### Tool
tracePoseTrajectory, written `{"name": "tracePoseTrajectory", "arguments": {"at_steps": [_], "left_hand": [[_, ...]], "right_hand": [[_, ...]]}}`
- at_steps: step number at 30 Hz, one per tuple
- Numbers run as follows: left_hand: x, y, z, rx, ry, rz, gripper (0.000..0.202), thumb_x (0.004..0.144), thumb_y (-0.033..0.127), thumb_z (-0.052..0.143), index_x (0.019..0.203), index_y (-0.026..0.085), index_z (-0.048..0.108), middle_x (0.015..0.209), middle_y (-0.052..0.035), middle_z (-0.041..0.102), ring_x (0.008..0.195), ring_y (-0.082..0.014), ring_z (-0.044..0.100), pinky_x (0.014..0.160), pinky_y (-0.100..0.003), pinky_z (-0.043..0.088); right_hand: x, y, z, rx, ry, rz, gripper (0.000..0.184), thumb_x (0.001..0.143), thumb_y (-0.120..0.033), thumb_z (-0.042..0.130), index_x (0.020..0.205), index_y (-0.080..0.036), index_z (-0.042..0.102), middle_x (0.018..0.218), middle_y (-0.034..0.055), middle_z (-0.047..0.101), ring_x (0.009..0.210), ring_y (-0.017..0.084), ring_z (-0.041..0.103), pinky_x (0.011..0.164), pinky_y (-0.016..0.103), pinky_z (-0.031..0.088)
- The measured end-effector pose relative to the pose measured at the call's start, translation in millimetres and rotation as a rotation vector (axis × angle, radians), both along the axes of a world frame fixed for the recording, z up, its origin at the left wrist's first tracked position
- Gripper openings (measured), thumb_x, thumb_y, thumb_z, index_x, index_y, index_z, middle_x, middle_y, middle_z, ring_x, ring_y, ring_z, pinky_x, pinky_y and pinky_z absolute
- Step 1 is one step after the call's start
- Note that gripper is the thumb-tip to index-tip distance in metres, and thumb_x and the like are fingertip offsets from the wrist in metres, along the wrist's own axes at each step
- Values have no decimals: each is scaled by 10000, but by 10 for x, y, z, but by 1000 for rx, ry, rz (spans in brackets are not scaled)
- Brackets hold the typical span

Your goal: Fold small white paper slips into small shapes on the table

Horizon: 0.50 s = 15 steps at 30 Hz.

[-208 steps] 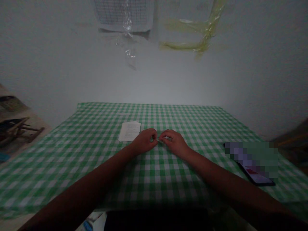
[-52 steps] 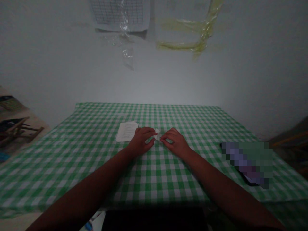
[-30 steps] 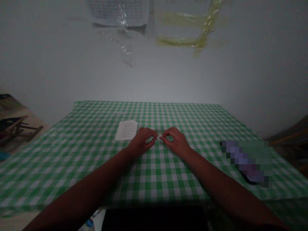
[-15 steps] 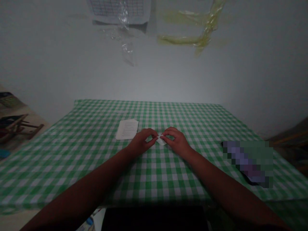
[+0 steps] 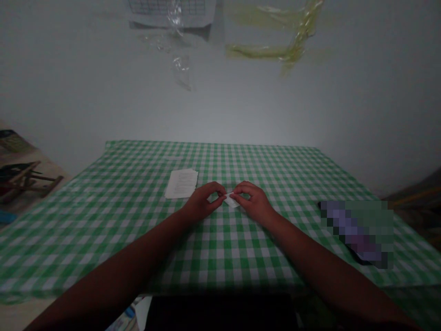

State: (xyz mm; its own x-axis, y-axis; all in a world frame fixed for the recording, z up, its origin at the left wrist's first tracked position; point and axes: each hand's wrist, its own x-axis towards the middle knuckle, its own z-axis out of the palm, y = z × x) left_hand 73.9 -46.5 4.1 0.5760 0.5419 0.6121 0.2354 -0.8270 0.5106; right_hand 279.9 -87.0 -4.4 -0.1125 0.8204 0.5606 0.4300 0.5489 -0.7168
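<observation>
Between both hands, at the middle of the table, is a small folded piece of white paper (image 5: 232,201). My left hand (image 5: 206,199) pinches its left corner between thumb and fingers. On the other side, my right hand (image 5: 253,199) pinches the right corner the same way. The fingertips hide part of the paper's upper edge, so its exact folds cannot be made out. Just left of my left hand lies a small stack of printed paper sheets (image 5: 182,183), slightly uneven at the edges.
A green and white checked cloth covers the table (image 5: 241,262), which meets a pale wall (image 5: 220,110) at the back. A pixelated dark-edged object (image 5: 354,234) lies at the right. Taped paper (image 5: 172,11) hangs on the wall. Wooden furniture (image 5: 31,179) stands beyond the table's left side.
Both hands stay almost in place, still pinching the paper; a little more of its white face shows between them. The whole view has shifted very slightly.
</observation>
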Motion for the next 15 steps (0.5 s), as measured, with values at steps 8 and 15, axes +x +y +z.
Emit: {"name": "tracePoseTrajectory", "arguments": {"at_steps": [8,15], "left_hand": [[-5,4,-10,-4,-17,-2,57,909,239,604,927,185,604,881,-23,670,822,-139,640,778,-274,519],[-5,-6,4,13,-27,-10,52,905,229,614,924,182,605,870,-18,667,809,-132,637,769,-268,516]], "right_hand": [[-4,-6,8,-15,17,-4,94,863,-319,695,807,-243,698,842,30,676,831,187,640,804,361,509],[-2,-10,14,-19,27,4,76,862,-287,698,804,-237,695,832,25,671,819,179,635,793,351,500]]}}
